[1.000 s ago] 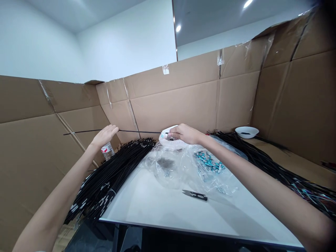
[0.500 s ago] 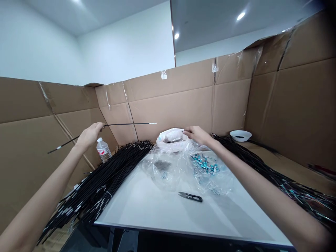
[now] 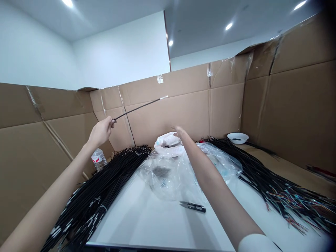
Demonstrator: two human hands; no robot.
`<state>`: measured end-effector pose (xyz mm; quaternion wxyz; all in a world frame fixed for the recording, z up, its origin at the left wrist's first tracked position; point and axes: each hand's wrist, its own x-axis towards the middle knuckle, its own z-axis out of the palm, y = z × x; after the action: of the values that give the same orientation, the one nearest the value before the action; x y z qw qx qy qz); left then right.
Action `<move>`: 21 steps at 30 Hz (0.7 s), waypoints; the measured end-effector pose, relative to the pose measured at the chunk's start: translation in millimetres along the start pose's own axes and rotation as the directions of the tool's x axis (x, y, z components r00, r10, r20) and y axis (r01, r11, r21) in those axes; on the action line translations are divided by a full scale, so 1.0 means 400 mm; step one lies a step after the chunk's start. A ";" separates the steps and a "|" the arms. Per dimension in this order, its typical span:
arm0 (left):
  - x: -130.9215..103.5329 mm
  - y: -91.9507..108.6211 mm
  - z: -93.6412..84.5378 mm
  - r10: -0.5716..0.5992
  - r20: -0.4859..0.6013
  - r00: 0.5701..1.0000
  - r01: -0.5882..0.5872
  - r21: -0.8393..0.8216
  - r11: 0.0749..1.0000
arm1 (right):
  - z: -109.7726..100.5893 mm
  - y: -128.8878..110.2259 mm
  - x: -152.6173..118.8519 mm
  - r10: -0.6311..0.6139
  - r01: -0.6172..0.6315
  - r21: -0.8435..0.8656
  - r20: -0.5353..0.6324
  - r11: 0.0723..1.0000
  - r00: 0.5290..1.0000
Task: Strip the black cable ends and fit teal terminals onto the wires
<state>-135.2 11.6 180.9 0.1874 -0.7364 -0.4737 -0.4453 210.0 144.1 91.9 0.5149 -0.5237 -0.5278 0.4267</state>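
My left hand [image 3: 102, 131] is closed around a thin black cable [image 3: 141, 106], which points up and right and ends in a pale tip. Over the right rim of a white bag [image 3: 168, 144], my right hand [image 3: 178, 131] reaches with its fingers apart, and nothing shows between them. Clear plastic bags lie in front of the white bag, one with small grey pieces [image 3: 161, 171] inside. Black thread snips [image 3: 193, 207] rest on the white table [image 3: 157, 227] nearer to me.
Thick bundles of black cables lie at the left [image 3: 112, 178] and right [image 3: 254, 168]. A water bottle [image 3: 99, 160] stands behind the left bundle, and a white bowl [image 3: 237, 138] sits at the back right. Cardboard walls [image 3: 173, 112] surround the table.
My left hand has moved right, and the cable now tilts upward. My right hand has shifted left over the white bag and opened. The view has tilted and shifted slightly.
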 end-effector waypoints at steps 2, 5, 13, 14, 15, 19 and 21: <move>0.007 0.020 0.025 -0.063 -0.064 0.996 0.052 -0.158 0.986 | 0.003 0.000 -0.007 0.011 -0.011 -0.004 0.055 1.000 0.998; 0.038 0.058 0.082 -0.269 -0.184 0.945 0.151 -0.483 0.863 | 0.037 -0.005 -0.051 -0.017 0.015 0.009 0.236 1.000 0.971; 0.174 0.106 0.198 -0.711 -0.173 0.681 0.304 -0.817 0.489 | 0.227 -0.014 -0.275 -0.080 0.003 0.101 0.766 0.995 0.638; 0.181 0.101 0.201 -0.745 -0.160 0.648 0.325 -0.827 0.460 | 0.234 -0.009 -0.295 -0.092 -0.008 0.122 0.791 0.993 0.605; 0.186 0.095 0.204 -0.773 -0.149 0.617 0.345 -0.832 0.435 | 0.236 -0.003 -0.314 -0.120 -0.034 0.170 0.809 0.985 0.575; 0.185 0.069 0.215 -0.840 -0.121 0.528 0.409 -0.831 0.377 | 0.221 0.032 -0.378 -0.232 -0.211 0.408 0.795 0.888 0.560; 0.178 0.060 0.229 -0.851 -0.097 0.515 0.437 -0.825 0.358 | 0.212 0.045 -0.410 -0.233 -0.238 0.446 0.768 0.863 0.597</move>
<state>-59.6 101.8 195.0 -0.1965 -0.3318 -0.4508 -0.8050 115.2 -9.5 49.1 0.3394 -0.1218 -0.5696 0.7386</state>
